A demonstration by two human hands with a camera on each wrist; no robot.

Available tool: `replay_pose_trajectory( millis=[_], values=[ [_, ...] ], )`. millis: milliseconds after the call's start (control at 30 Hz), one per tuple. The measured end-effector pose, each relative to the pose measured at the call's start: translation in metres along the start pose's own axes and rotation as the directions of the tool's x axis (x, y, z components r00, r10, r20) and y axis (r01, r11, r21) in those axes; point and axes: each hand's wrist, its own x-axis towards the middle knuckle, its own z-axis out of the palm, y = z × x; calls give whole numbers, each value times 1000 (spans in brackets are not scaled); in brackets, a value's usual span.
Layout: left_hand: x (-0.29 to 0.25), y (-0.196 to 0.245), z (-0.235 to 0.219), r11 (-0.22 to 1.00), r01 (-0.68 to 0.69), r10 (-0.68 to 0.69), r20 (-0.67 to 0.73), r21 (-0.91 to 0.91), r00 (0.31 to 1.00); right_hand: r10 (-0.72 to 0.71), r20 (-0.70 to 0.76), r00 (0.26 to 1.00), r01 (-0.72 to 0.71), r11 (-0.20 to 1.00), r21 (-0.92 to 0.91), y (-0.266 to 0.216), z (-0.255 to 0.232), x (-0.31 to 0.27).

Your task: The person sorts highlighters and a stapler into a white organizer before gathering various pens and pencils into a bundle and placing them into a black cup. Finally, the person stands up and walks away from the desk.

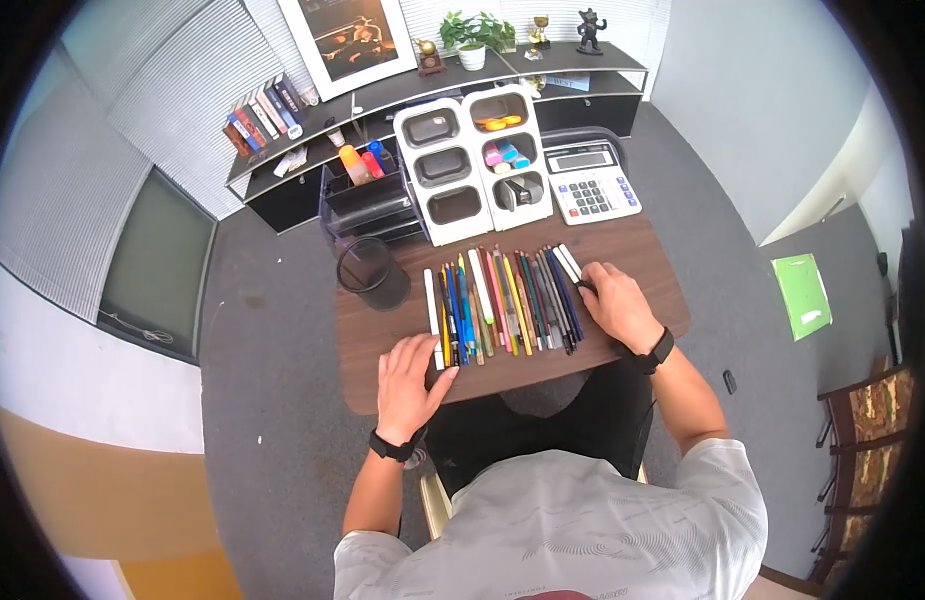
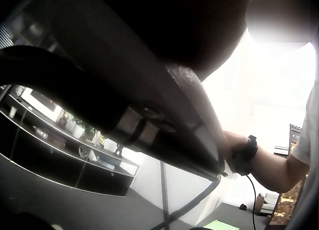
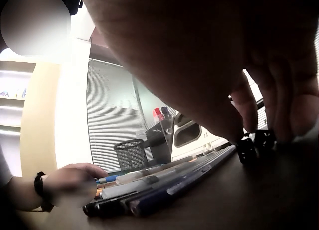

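A row of pencils, pens and markers (image 1: 512, 305) lies side by side across the wooden table (image 1: 373, 345). At the row's left end, my left hand (image 1: 407, 382) rests on the tabletop with its fingers extended, fingertips beside the lower end of a white marker (image 1: 432, 295). At the right end, the thumb and fingers of my right hand (image 1: 621, 306) pinch the black ends (image 3: 255, 145) of two white markers (image 1: 569, 262). These two lie slightly higher than the rest. The left wrist view shows mainly the table's dark underside, with the left fingers hidden.
Behind the row stands a white organizer (image 1: 441, 232) with erasers and other small items in its compartments. A calculator (image 1: 594, 195) is to its right. A black mesh cup (image 1: 375, 277) stands at left, before a dark desk holder (image 1: 375, 208) with markers.
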Motion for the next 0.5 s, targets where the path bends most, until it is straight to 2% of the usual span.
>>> replay_pose_trajectory(
  millis=[167, 267, 367, 500],
  values=[
    [-1, -1, -2, 1000, -9, 9, -1, -20, 1000, 40, 11, 999, -38, 992, -124, -10, -2, 4],
    [-1, -1, -4, 1000, -12, 13, 11, -18, 1000, 59, 12, 998, -57, 991, -125, -7, 1, 9],
    [-1, -2, -5, 999, -14, 15, 18, -41, 1000, 85, -3, 996, -85, 993, -76, 2, 3, 13],
    [0, -4, -7, 998, -7, 10, 44, -58, 999, 175, 65, 982, -176, 984, 8, 6, -6, 15]
  ],
)
